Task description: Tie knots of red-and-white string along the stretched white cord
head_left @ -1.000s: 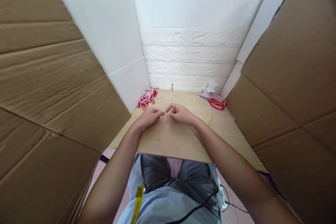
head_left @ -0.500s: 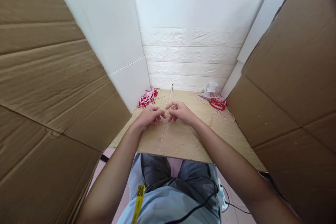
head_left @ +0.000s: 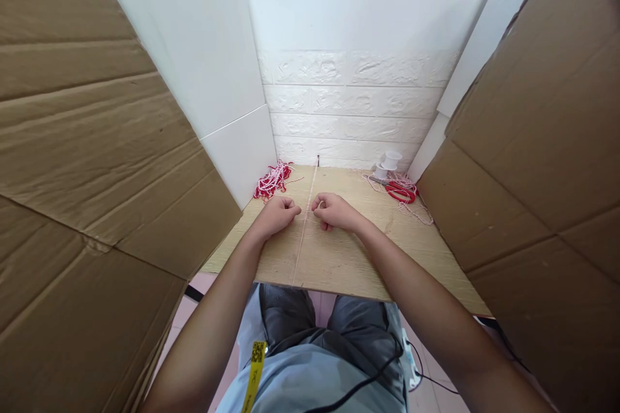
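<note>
A thin pale cord runs down the wooden board from a small dark hook at the wall to the front edge. To the left of the cord, my left hand is closed, thumb pressed to the fingers. My right hand is on the other side, its thumb and forefinger pinched together and the other fingers curled. Faint thin strands cross the cord between the two hands. Their ends go into the pinched fingers, where they are too small to make out clearly.
Red and pink cords lie heaped at the back left. Red-handled scissors, white spools and loose pink cord are at the back right. Cardboard panels flank the wooden board.
Both hands have drawn slightly apart from the upright cord, and their fingers have closed. Thin strands now show stretched between them.
</note>
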A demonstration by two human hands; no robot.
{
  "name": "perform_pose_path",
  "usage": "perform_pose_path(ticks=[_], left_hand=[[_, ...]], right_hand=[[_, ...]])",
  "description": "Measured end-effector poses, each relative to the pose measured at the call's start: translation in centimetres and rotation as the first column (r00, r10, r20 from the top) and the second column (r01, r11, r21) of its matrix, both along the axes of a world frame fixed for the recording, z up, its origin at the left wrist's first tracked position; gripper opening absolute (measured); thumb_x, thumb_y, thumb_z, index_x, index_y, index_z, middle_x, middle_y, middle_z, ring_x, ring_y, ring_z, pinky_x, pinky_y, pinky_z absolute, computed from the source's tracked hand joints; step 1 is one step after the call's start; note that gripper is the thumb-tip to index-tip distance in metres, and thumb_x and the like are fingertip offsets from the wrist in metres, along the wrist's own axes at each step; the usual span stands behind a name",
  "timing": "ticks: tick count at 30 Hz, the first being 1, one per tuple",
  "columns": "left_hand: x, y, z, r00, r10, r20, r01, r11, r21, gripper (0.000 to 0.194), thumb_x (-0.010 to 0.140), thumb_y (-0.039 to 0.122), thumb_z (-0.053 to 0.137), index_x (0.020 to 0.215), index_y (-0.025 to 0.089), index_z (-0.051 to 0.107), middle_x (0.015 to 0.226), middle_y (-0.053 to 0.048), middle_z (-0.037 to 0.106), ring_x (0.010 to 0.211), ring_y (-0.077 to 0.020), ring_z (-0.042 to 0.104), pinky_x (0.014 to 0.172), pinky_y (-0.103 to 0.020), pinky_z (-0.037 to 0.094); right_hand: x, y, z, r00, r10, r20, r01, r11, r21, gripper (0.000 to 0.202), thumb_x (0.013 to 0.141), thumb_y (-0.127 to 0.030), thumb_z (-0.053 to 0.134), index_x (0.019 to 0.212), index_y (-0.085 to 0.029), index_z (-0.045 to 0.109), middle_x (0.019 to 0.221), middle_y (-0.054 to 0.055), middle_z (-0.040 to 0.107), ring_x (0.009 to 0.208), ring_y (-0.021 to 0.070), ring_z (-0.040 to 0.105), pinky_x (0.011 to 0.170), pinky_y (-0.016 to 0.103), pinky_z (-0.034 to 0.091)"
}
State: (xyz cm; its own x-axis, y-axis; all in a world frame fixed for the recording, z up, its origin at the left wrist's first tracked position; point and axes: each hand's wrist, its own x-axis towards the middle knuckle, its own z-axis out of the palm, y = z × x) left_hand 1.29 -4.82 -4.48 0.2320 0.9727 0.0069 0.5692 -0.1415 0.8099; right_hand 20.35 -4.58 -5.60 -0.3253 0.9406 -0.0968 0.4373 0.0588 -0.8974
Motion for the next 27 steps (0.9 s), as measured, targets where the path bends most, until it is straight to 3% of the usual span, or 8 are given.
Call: perform_pose_path(ticks=[8, 13, 17, 20, 23, 27], left_hand=[[-0.2, 0.2, -0.3, 0.998, -0.031, -0.06, 0.04, 0.987, 0.154, 0.024, 0.075, 0.04, 0.065, 0.072, 0.018, 0.058, 0.066, 0.001, 0.058, 0.06, -0.0126, 0.05, 0.054, -0.024, 0.035], [-0.3, 0.4, -1.0, 0.987, -0.08, -0.136, 0.104, 0.979, 0.176, 0.021, 0.077, 0.033, 0.056, 0.084, 0.017, 0.068, 0.07, -0.001, 0.064, 0.065, -0.0158, 0.056, 0.058, -0.027, 0.039], [-0.2, 0.3, -0.8, 0.971, -0.114, -0.208, 0.153, 0.972, 0.179, 0.022, 0.075, 0.026, 0.05, 0.075, 0.017, 0.069, 0.074, -0.003, 0.069, 0.071, -0.0178, 0.06, 0.063, -0.028, 0.042], [-0.2, 0.1, -0.4, 0.953, -0.142, -0.267, 0.192, 0.966, 0.173, 0.02, 0.072, 0.024, 0.05, 0.07, 0.016, 0.069, 0.069, -0.002, 0.069, 0.069, -0.0178, 0.06, 0.061, -0.028, 0.04], [-0.2, -0.3, 0.0, 0.946, -0.18, -0.268, 0.229, 0.959, 0.164, 0.018, 0.069, 0.023, 0.052, 0.071, 0.016, 0.069, 0.07, -0.002, 0.069, 0.069, -0.0171, 0.06, 0.061, -0.027, 0.041], [0.0, -0.5, 0.0, 0.944, -0.183, -0.276, 0.236, 0.956, 0.173, 0.013, 0.069, 0.024, 0.055, 0.067, 0.017, 0.066, 0.068, -0.002, 0.068, 0.066, -0.0164, 0.059, 0.059, -0.027, 0.039]], right_hand=[[0.1, -0.1, 0.1, 0.99, 0.034, 0.14, -0.042, 0.998, 0.052, 0.011, 0.078, -0.01, 0.055, 0.085, -0.017, 0.06, 0.056, -0.001, 0.059, 0.043, 0.0122, 0.057, 0.039, 0.019, 0.042], [0.2, -0.5, 0.5, 0.972, 0.11, 0.208, -0.129, 0.988, 0.082, 0.014, 0.077, -0.012, 0.057, 0.088, -0.015, 0.066, 0.066, 0.001, 0.064, 0.045, 0.0098, 0.057, 0.042, 0.018, 0.04], [0.2, -0.8, 0.7, 0.955, 0.141, 0.261, -0.172, 0.98, 0.099, 0.016, 0.078, -0.016, 0.06, 0.091, -0.015, 0.069, 0.071, 0.001, 0.066, 0.049, 0.0089, 0.055, 0.046, 0.018, 0.039], [0.0, -0.8, 0.6, 0.94, 0.118, 0.321, -0.188, 0.963, 0.195, 0.012, 0.077, -0.018, 0.064, 0.087, -0.015, 0.071, 0.075, 0.002, 0.068, 0.058, 0.0098, 0.056, 0.054, 0.019, 0.039], [-0.2, -0.8, 0.3, 0.925, 0.087, 0.369, -0.198, 0.941, 0.273, 0.008, 0.076, -0.018, 0.065, 0.081, -0.015, 0.07, 0.077, 0.002, 0.069, 0.066, 0.0111, 0.057, 0.059, 0.02, 0.038], [-0.5, -0.7, 0.0, 0.91, 0.082, 0.406, -0.207, 0.939, 0.275, 0.008, 0.077, -0.018, 0.062, 0.078, -0.015, 0.069, 0.077, 0.003, 0.07, 0.066, 0.0122, 0.057, 0.059, 0.021, 0.036]])
